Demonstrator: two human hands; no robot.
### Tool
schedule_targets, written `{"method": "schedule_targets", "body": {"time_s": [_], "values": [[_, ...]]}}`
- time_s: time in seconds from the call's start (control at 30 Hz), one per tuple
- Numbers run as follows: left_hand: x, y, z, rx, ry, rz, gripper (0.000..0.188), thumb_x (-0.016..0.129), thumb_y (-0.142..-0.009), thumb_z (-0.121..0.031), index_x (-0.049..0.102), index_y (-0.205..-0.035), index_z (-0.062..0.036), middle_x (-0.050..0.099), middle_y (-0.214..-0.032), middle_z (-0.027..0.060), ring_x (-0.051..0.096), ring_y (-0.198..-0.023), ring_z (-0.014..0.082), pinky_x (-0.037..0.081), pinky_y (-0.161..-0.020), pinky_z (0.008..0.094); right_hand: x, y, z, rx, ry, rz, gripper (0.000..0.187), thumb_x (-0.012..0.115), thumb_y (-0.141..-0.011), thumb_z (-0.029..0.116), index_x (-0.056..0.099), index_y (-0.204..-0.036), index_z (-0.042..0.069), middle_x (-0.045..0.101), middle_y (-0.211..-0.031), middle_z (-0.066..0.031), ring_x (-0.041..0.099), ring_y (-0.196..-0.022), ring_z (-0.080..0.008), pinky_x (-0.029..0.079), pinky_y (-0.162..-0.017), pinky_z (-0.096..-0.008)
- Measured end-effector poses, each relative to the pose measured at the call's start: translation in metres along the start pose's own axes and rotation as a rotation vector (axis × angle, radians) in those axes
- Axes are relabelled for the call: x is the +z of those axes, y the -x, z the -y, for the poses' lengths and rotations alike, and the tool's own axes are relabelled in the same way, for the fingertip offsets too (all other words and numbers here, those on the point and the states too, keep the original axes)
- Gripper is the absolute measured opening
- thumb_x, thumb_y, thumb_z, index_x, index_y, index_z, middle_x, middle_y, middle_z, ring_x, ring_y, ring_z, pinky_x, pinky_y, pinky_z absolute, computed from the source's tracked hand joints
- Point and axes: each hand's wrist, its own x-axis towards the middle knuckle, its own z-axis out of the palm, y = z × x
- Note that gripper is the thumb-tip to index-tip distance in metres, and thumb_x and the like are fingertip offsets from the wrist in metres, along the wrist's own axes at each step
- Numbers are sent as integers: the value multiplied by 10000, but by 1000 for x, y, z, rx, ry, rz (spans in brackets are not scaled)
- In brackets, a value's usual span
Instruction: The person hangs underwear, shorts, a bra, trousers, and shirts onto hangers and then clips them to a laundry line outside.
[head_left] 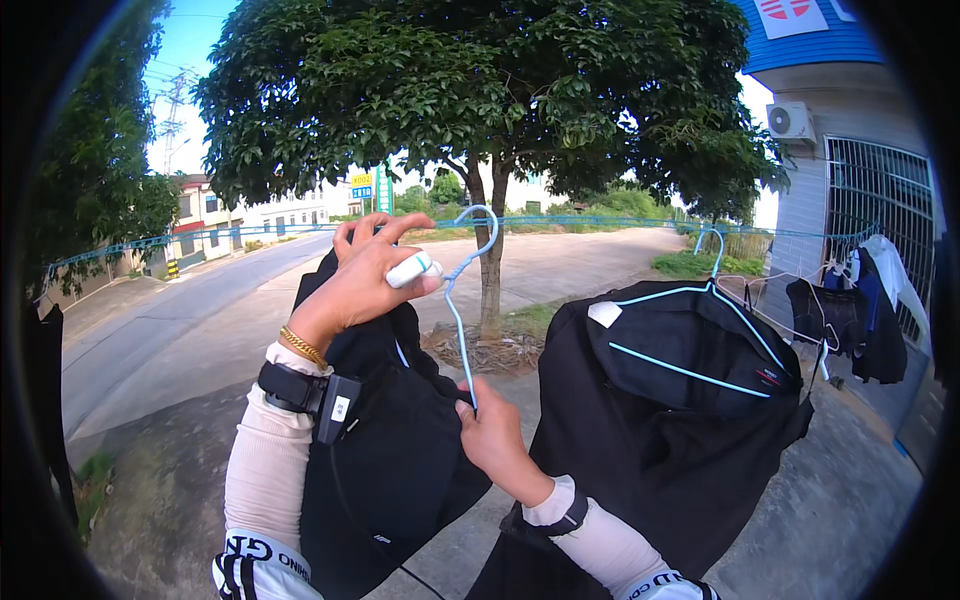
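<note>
Black cloth point(48, 400) is seen hanging at the far left, partly lost in the dark rim, beside a grey paved road point(150, 340). A thin blue line point(590, 220) is stretched across the whole scene. Near it the left hand point(372, 268) is raised, its fingers bent and spread; whether the line is grasped by them cannot be told. A short white tubular piece with a teal band point(408, 268) is seen at its thumb side, and a gold-coloured chain bracelet point(302, 346) and a black strapped device point(338, 405) are worn at the wrist. Below, a limp black fabric garment point(375, 490) is hung down in front of the person, with a light-blue wire hanger point(460, 320) partly inside it. The hanger's hook is held upright beside the left fingertips, while its sloping side is pinched low down, at the garment's edge, by the closed thumb and fingers of the right hand point(497, 440). Behind stands a leafy tree point(490, 110). To the right, a second, wider black garment point(650, 430) is suspended on another light-blue hanger point(740, 308), and smaller dark clothes point(875, 330) are hung near a barred window point(870, 185).
</note>
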Motion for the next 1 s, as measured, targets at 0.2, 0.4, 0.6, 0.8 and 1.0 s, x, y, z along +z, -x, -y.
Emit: {"method": "schedule_targets", "body": {"time_s": [0.2, 0.4, 0.6, 0.8, 1.0], "values": [[5, 1, 3, 23, -35, -34, 286, 667, -797, -436, 715, -857, -161, 466, -1347, 13, 321, -1270, 329, 108, -1045, 530, 1, -3, -10, -83, 69, -70, 218, 611, -833, 29, 557, -1044, 26, 607, -837, -222, 581, -700, -403, 438, -613, -428], [12, 5, 11, 34, 4, -51, 293, 681, -782, -449, 715, -855, -167, 456, -1341, 31, 322, -1265, 338, 111, -1041, 538, 11, 1, -7, -121, 45, -53, 241, 624, -819, 21, 567, -1053, 28, 613, -891, -218, 595, -745, -391, 457, -655, -426], [11, 4, 6, 62, -23, -36, 284, 688, -782, -444, 723, -870, -176, 458, -1335, 25, 327, -1264, 335, 131, -1036, 542, 10, -1, 0, -64, -35, -87, 226, 615, -833, 14, 571, -1055, 11, 616, -936, -221, 613, -799, -388, 477, -683, -393], [14, 1, 6, 66, -16, -42, 272, 692, -775, -436, 726, -864, -181, 457, -1332, 15, 321, -1268, 339, 124, -1038, 552, 7, 2, -8, -92, 32, -125, 223, 613, -828, 0, 572, -1047, 4, 614, -921, -217, 608, -771, -385, 477, -683, -394], [12, -1, 6, 78, 2, -40, 275, 689, -776, -453, 726, -863, -195, 448, -1341, 16, 304, -1285, 348, 112, -1043, 564, 10, 7, -12, -129, 102, -119, 229, 619, -815, -1, 575, -1039, 5, 612, -912, -212, 596, -745, -390, 469, -666, -396]]}}
